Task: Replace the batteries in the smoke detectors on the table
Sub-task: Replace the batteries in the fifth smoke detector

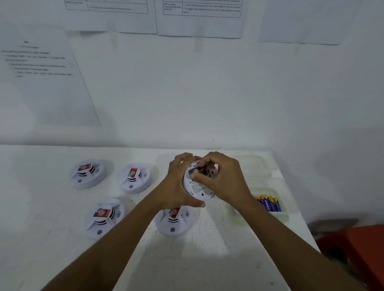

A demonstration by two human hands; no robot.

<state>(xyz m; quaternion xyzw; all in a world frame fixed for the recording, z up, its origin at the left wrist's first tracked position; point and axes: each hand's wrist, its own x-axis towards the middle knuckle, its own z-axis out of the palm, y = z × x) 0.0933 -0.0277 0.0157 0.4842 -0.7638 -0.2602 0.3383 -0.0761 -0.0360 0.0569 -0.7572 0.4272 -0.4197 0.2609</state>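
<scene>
My left hand grips a white round smoke detector, held above the table with its back side facing me. My right hand reaches over it, and its curled fingers pinch at something dark in the battery compartment near the top; what it pinches is hidden by the fingers. Several other white smoke detectors with red stickers lie face up on the white table: two at the back, one in front at left, and one under my left wrist.
A clear plastic tray at the right holds blue and yellow batteries. Another clear tray stands behind it. The table's right edge runs beside an orange stool. Paper sheets hang on the wall.
</scene>
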